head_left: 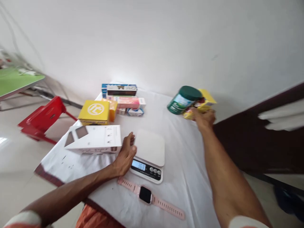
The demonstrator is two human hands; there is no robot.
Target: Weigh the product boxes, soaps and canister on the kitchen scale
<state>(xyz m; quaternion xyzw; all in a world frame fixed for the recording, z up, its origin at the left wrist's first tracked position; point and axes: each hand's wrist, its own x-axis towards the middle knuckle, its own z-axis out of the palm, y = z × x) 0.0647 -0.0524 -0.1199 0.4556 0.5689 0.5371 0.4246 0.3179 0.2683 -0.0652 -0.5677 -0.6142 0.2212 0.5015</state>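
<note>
A white digital kitchen scale [150, 147] lies on the cloth-covered table, its lit display [138, 165] showing what looks like 363. My left hand [126, 155] rests along the scale's left edge, fingers loosely apart and holding nothing. To its left lies a white box [102, 139] with cut-out windows. My right hand [206, 118] reaches to the far right and grips a yellow box [208, 98], which is partly hidden behind a green canister [185, 99]. The canister leans in the view and appears to touch that box. Below the scale a pink-strapped smartwatch [145, 194] lies face up.
A yellow box with a round white logo [93, 112] stands at the left, beside an orange pack [112, 110]. Several small cartons [125, 102] are stacked behind. A red chair [45, 118] and a green table [19, 80] stand off left; a wall [152, 41] rises behind.
</note>
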